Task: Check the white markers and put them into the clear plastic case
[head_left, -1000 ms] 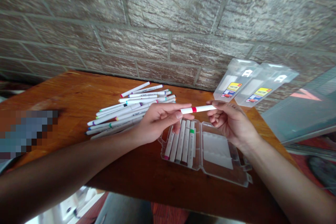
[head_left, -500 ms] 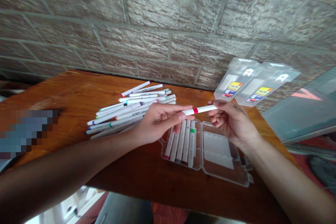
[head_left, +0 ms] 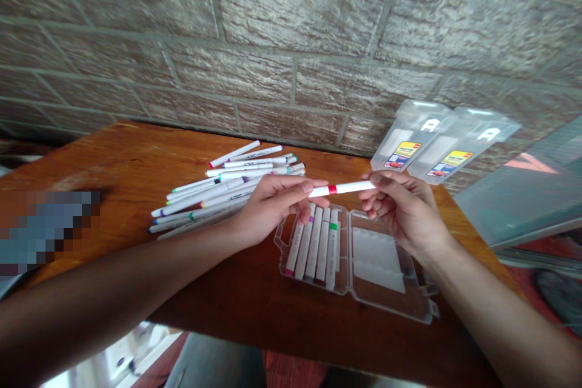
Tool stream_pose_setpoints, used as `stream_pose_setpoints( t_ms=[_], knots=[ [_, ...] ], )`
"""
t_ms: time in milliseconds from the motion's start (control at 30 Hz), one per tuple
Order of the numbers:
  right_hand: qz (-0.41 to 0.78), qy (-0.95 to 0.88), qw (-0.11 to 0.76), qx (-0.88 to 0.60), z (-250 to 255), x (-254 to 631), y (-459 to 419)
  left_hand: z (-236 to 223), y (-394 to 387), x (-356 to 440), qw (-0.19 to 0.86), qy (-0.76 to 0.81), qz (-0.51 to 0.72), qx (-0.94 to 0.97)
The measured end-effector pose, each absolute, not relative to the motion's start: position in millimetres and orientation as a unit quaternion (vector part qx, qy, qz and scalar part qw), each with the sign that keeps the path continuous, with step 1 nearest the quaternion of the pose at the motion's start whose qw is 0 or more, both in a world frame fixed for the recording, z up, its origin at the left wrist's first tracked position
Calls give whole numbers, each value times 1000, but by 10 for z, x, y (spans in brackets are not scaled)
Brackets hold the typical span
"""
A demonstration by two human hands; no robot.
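Observation:
A white marker with a red band is held level above the table between my two hands. My left hand pinches its left end between thumb and fingers. The right end sits in the closed fingers of my right hand. Below them lies an opened clear plastic case, with several white markers side by side in its left half; one has a green band and another a purple band. A white sheet shows in the right half.
Left of the case, a loose pile of white markers with coloured bands covers part of the wooden table. Two closed clear cases with labels lean against the brick wall at the back right. A pixelated object is at the left.
The marker has shifted slightly left and come nearer to level. My left hand has moved a little left along with it, uncovering more of the markers in the case.

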State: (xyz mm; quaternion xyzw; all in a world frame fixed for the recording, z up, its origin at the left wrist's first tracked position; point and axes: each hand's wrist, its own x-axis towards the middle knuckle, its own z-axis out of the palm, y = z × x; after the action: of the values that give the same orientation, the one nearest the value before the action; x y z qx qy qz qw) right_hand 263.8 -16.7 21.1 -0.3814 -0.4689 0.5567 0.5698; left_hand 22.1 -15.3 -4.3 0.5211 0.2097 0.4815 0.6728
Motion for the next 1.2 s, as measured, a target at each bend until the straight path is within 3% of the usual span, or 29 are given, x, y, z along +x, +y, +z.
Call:
stream_pose_setpoints(
  t_ms=[633,1200],
  knots=[
    [527,-504,565,-385,222,2616,-208,-28,-132,243,574,298,503,573],
    [492,-564,546,-376,153,2636,-225,-6,-122,250,562,333,507,563]
  ],
)
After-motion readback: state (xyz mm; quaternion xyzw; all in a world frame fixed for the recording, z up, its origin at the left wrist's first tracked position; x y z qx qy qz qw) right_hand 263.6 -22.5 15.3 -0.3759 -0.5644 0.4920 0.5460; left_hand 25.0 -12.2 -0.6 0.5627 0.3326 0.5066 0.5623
